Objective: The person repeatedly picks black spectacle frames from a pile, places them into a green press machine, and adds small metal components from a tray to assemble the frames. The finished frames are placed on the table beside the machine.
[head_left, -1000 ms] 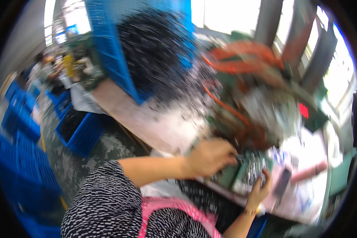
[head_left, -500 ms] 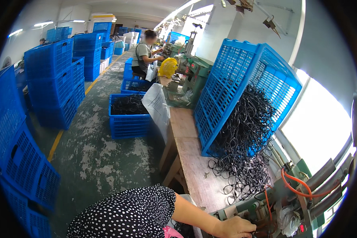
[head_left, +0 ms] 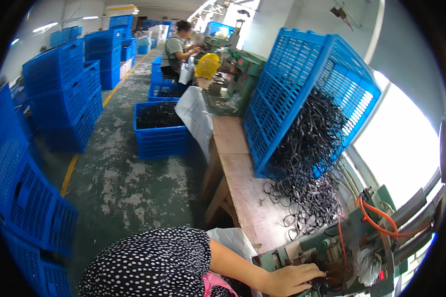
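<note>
My left hand [head_left: 290, 281] reaches in from the lower edge to a green bench machine [head_left: 332, 247], its arm in a black sleeve with white dots. Its fingers are stretched out and slightly apart, the tips close to the machine's dark working parts. Nothing can be made out in them. My right hand is out of view. Beyond the machine, a heap of thin black loops [head_left: 312, 198] spills onto the wooden table from a blue plastic crate [head_left: 292, 94] tipped on its side.
An orange hose [head_left: 381, 225] and a crumpled clear bag [head_left: 369, 267] hang at the machine. A blue crate of black loops [head_left: 161, 141] stands on the floor left of the table [head_left: 240, 183]. Stacked blue crates [head_left: 59, 94] line the aisle's left. Farther off, a person [head_left: 176, 52] sits working.
The view has shifted, so most of the scene sits higher in the picture. My left hand has gone from curled to fingers stretched out at the machine.
</note>
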Tool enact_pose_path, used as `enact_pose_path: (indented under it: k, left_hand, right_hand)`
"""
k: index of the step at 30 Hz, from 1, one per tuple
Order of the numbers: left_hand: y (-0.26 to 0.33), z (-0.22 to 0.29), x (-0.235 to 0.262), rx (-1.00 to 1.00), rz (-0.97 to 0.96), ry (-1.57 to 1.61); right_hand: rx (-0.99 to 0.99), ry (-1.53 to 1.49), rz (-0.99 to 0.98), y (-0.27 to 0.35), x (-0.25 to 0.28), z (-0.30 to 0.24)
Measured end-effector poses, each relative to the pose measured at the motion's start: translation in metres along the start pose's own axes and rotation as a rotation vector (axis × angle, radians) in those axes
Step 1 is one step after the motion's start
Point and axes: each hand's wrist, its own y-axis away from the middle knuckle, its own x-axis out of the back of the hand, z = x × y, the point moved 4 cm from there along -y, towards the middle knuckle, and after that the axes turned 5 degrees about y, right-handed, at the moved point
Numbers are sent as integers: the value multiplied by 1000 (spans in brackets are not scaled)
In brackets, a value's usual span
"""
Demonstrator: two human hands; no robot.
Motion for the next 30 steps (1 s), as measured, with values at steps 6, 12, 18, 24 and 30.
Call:
enact_pose_path:
  k: [6,12,18,24,30]
  left_hand:
    - [19,-34,18,45,3,42]
    - [61,-164,107,354,-102,-613]
    - [106,-225,171,580,-145,-1022]
    - [107,-223,171,587,-137,-1062]
    - [104,-219,171,508,-100,-1025]
  right_hand:
    - [34,-66,-147,3,17,-32]
    - [48,-38,-188,2,21,-35]
    - [113,-172,-155,2,12,-32]
    - [237,-108,-32,-2,-7,-2]
    - [115,-383,1,-6,-25,28]
